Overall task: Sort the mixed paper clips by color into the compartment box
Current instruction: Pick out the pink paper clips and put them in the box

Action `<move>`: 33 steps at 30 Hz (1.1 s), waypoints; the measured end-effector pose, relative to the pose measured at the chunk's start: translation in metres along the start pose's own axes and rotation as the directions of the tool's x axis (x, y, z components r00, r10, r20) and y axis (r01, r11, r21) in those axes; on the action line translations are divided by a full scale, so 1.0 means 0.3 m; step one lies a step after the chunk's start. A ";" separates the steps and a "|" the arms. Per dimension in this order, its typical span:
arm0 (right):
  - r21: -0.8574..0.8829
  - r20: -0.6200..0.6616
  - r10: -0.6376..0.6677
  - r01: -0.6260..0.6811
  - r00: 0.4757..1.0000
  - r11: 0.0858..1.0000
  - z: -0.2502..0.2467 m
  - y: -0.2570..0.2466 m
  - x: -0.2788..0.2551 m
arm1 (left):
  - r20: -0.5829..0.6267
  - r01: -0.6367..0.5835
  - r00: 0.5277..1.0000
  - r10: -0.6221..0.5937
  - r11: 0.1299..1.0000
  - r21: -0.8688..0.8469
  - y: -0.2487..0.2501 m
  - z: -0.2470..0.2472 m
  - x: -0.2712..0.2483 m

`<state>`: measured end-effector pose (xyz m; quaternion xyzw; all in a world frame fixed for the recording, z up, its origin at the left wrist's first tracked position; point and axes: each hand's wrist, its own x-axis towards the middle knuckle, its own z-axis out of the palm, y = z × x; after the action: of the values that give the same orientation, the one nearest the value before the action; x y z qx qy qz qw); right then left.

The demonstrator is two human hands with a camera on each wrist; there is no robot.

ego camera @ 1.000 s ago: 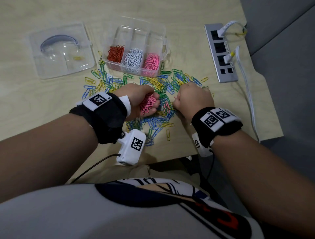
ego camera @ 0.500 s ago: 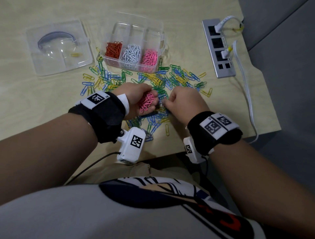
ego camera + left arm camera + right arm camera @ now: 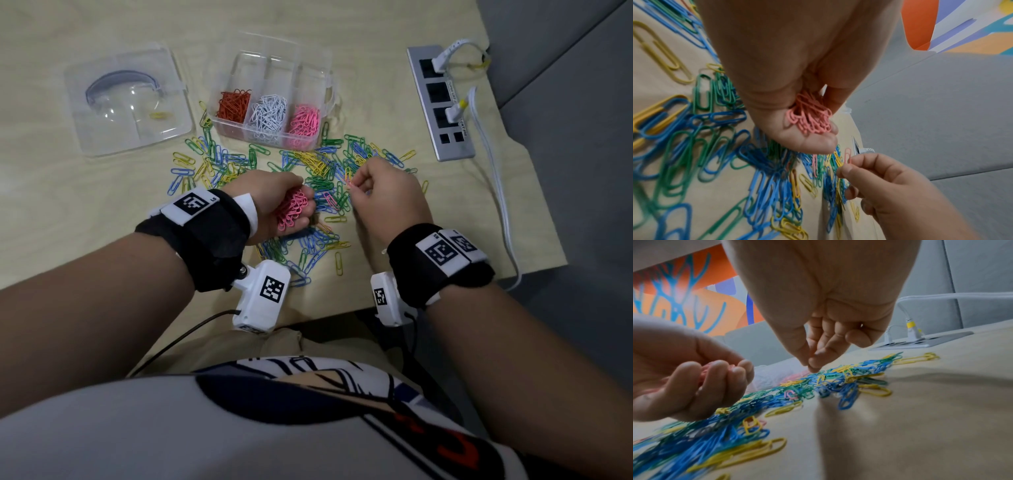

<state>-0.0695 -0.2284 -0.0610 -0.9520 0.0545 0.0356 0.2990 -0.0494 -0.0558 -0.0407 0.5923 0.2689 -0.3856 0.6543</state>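
Table (image 3: 102, 205): light wood top; carries every item listed below.
Loose paper clips (image 3: 318, 178): blue, green and yellow clips, with a few pink ones among them, scattered on the table directly in front of the compartment box (image 3: 329, 85), on the person's side of it.
Compartment box: clear plastic, open, resting on the table. Its front row holds red clips (image 3: 233, 104) in the left cell, white clips (image 3: 269, 113) in the middle cell and pink clips (image 3: 305, 120) in the right cell.
Lid (image 3: 128, 99): clear plastic, flat on the table, just left of the compartment box.
Power strip (image 3: 442, 102): grey, right of the compartment box, with white plugs and a white cable attached.
Left hand (image 3: 274, 205): palm up, over the loose paper clips in front of the compartment box; fingers curled, cupping a bundle of pink clips (image 3: 294, 209).
Right hand (image 3: 387, 195): right of the left hand, over the same scatter; thumb and forefinger pressed together on a single pink clip (image 3: 847, 155), lifted clear of the table, remaining fingers curled in.
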 end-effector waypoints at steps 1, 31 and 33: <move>0.019 -0.003 0.001 -0.001 1.000 1.000 -0.001 0.000 0.001 | 0.001 0.001 1.000 -0.001 1.000 -0.001 0.002 0.001 0.001; -0.042 0.060 -0.063 0.066 0.996 0.997 0.014 -0.025 0.005 | -0.027 -0.002 1.000 0.003 1.000 0.009 0.010 -0.019 0.017; 0.028 0.035 -0.105 0.104 0.994 0.994 0.014 -0.037 0.002 | -0.017 -0.003 1.000 0.003 1.000 0.015 0.010 -0.009 0.020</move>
<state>-0.0677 -0.2170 -0.0581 -0.9488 -0.0006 0.0366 0.3137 -0.0432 -0.0543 -0.0444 0.6009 0.2708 -0.3816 0.6480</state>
